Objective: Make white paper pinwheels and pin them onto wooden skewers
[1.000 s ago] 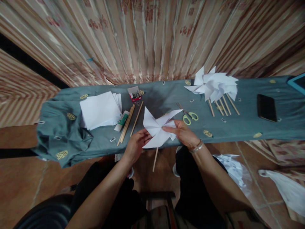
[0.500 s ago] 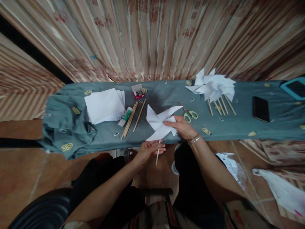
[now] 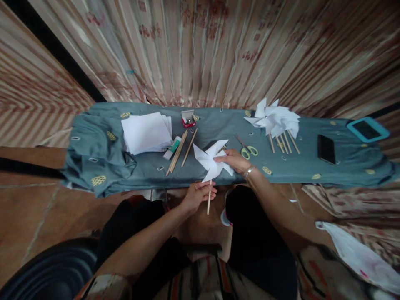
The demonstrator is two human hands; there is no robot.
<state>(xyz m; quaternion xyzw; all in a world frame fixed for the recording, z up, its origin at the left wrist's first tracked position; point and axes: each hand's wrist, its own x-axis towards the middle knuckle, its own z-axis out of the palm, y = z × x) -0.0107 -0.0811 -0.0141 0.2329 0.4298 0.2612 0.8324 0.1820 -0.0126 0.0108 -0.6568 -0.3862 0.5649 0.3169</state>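
Observation:
A white paper pinwheel (image 3: 211, 160) on a thin wooden stick (image 3: 209, 203) is between my hands, over the front edge of the cloth-covered table. My left hand (image 3: 197, 195) is closed round the stick below the blades, and the stick's lower end sticks out under the fingers. My right hand (image 3: 233, 160) pinches the pinwheel near its centre from the right, thumb on the front of the paper. Green-handled scissors (image 3: 248, 151) lie just beyond the right hand. Left of the pinwheel are several loose sticks (image 3: 178, 153) and a glue stick (image 3: 172, 148).
A stack of white paper (image 3: 146, 132) lies at the left, with a small red box of metal pins (image 3: 188, 120) behind the sticks. Several finished pinwheels (image 3: 276, 118), a black phone (image 3: 326, 149) and a blue-framed device (image 3: 368, 129) lie to the right. A patterned curtain (image 3: 200, 54) hangs behind.
The pinwheel has turned slightly, its blades now pointing differently. Both hands keep their hold. The whole view has shifted a little, with the table's right end now showing.

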